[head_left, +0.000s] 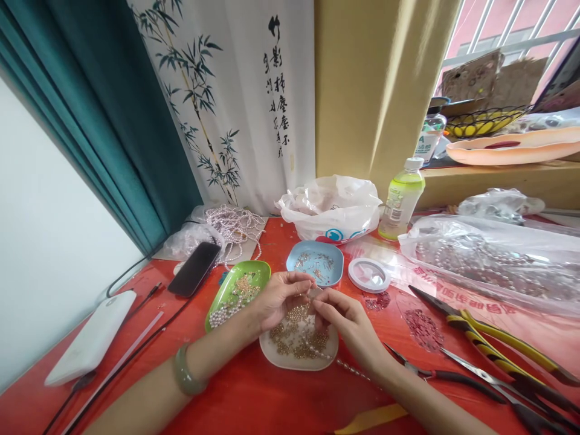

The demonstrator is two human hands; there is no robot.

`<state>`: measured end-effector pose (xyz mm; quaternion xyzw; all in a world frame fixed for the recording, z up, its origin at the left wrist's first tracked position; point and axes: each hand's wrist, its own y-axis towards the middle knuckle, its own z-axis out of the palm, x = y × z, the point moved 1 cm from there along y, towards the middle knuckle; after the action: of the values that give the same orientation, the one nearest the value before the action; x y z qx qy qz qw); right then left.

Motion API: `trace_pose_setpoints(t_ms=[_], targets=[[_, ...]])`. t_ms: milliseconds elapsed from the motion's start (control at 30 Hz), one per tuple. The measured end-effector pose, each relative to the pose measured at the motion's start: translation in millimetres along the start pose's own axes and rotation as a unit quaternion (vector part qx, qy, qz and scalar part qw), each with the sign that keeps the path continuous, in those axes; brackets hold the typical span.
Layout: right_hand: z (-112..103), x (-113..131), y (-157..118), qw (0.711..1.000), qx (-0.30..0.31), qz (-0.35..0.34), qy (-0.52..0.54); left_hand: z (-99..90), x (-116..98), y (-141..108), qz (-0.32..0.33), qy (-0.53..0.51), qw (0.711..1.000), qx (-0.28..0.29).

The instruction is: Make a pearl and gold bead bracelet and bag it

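My left hand [283,299] and my right hand [341,311] meet fingertip to fingertip above a white tray [290,362]. Both are closed in a pinch on something small and pale, too small to make out. Gold-coloured beads [292,338] lie spread in the tray below. A thin strand of pale beads [353,370] runs over the tray's right rim and passes under my right wrist. Left of my hands, a green tray [212,302] holds pearly and gold beads. Just behind them, a blue tray [338,266] contains small metallic pieces.
At the right lie large yellow-handled pliers [498,344], scissors [480,374], small black-handled pliers [466,377] and red bits [423,329]. A bottle [402,199], a plastic bag [330,208] and bagged beads [493,260] line the back. A phone [194,270] and cables sit left.
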<state>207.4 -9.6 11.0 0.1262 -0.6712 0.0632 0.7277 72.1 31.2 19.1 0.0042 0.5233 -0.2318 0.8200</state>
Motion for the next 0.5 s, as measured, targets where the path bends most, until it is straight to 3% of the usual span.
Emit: trace_pose_setpoints(t_ms=[500], targets=[[0.4,-0.7,-0.2,1.0,0.001,0.005,0.004,-1.0,1.3,1.5,0.016,0.006,1.0,0.002]])
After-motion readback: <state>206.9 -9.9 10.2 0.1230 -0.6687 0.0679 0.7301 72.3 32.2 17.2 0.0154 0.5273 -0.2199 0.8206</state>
